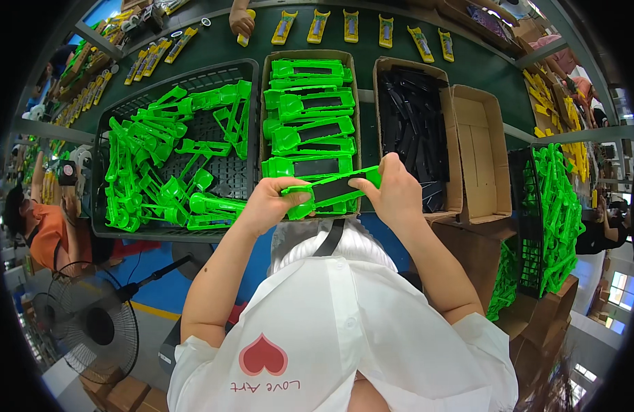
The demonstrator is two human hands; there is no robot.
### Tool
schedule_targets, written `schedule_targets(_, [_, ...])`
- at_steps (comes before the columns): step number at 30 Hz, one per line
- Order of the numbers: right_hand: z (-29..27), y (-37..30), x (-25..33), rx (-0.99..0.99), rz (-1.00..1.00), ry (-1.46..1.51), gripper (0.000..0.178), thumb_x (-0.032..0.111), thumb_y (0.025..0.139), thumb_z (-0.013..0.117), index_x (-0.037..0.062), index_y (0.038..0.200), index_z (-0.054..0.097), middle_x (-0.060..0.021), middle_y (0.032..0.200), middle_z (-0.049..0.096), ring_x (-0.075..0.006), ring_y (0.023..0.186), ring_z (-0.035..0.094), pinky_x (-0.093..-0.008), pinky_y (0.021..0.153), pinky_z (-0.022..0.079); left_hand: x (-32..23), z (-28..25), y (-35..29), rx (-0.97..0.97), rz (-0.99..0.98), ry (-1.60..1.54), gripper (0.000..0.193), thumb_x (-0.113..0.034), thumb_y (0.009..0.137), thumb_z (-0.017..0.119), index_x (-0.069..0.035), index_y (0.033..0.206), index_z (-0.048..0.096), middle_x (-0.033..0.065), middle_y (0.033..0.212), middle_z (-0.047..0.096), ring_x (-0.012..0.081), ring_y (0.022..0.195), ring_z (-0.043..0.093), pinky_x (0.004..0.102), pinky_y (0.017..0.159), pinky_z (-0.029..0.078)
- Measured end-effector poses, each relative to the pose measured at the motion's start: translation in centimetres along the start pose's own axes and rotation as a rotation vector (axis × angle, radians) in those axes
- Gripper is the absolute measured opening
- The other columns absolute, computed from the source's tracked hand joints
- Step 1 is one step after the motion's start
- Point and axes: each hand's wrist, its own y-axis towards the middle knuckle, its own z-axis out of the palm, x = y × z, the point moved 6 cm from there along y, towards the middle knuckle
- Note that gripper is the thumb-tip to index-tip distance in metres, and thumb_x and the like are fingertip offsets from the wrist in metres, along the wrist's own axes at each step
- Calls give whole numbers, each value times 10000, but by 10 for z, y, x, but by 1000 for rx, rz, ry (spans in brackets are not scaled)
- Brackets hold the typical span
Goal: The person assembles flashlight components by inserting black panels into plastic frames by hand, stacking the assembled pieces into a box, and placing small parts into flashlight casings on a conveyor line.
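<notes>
Between both hands I hold a bright green plastic frame (320, 200) with a flat black plate (335, 189) lying along its middle. My left hand (272, 204) is closed on the frame's left end. At the other end my right hand (394, 188) grips it, the thumb pressed on the black plate. Right beneath lies a cardboard box (267, 103) of green frames with black plates, stacked in a column. A box to the right holds many loose black plates (409, 110). On the left, a black crate (176, 237) contains a jumble of plain green frames (148, 137).
An opened cardboard box (478, 147) adjoins the black plates. Yellow pieces (351, 26) line the green table's far side, where another person's hand (242, 24) holds one. A crate of green frames (557, 213) stands at right. A fan (100, 326) and seated person (49, 230) are left.
</notes>
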Motion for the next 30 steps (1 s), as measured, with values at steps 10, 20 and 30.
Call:
schedule_targets(10, [21,-6,-7,82,-29,473,243,200,738,646,-1,706,513,-136,511,528,-202,427,523,-294,422,382,-31,31,-2,-113,370,1378,336,-338,729,618,-12,669,560,168,620,555,297,568,557,364,514,436])
schedule_targets(20, [35,-18,-19,82,58,684,358,241,754,625,-4,800,367,-138,630,551,-234,600,576,-320,526,423,-27,55,25,-189,367,1337,310,-324,680,643,-45,593,539,118,560,541,296,534,538,383,482,409])
schedule_targets(30, [82,20,-73,225,373,1169,384,197,775,591,-19,1061,453,-103,775,597,-110,530,517,-250,454,425,-68,-3,111,-302,623,1895,485,-500,738,520,-194,1112,479,78,1132,456,250,1057,406,439,903,265])
